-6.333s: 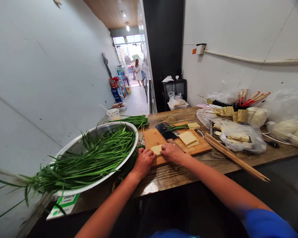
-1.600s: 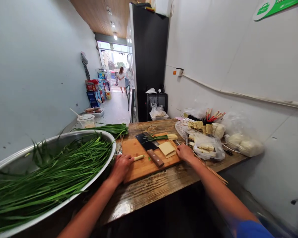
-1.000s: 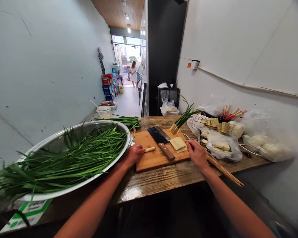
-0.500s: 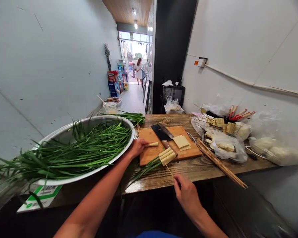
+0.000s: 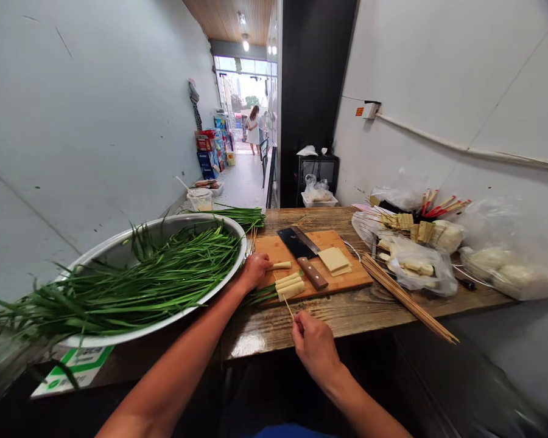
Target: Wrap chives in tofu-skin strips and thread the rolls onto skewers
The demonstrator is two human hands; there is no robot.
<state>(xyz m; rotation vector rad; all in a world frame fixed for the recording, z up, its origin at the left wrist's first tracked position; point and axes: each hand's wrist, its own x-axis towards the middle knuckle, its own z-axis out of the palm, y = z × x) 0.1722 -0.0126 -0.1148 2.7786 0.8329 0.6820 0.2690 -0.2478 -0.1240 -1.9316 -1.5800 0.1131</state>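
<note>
My left hand [image 5: 256, 271] is closed on a pale tofu-skin roll [image 5: 282, 265] that sticks out over the wooden cutting board [image 5: 274, 248]. My right hand [image 5: 317, 344] pinches the end of a thin bamboo skewer [image 5: 288, 308]. On that skewer sits a row of several tofu-skin rolls [image 5: 291, 291] wrapped around green chives, whose leaves trail left below my left hand. The skewered rolls lie just nearer to me than the single roll. A cleaver [image 5: 296, 243] rests on the board, its wooden handle toward me. Square tofu sheets [image 5: 334, 260] are stacked beside it.
A big metal basin [image 5: 231, 225] heaped with long chives [image 5: 173, 267] stands on the left. Loose bamboo skewers [image 5: 406, 298] jut over the table's front edge at right. Behind them are finished skewers [image 5: 402, 220] and plastic bags [image 5: 506, 267]. Another person [image 5: 253, 129] stands near the far doorway.
My right hand has moved left, carrying the skewered rolls toward my left hand and off the cleaver's handle. The left hand keeps hold of its roll, almost in place.
</note>
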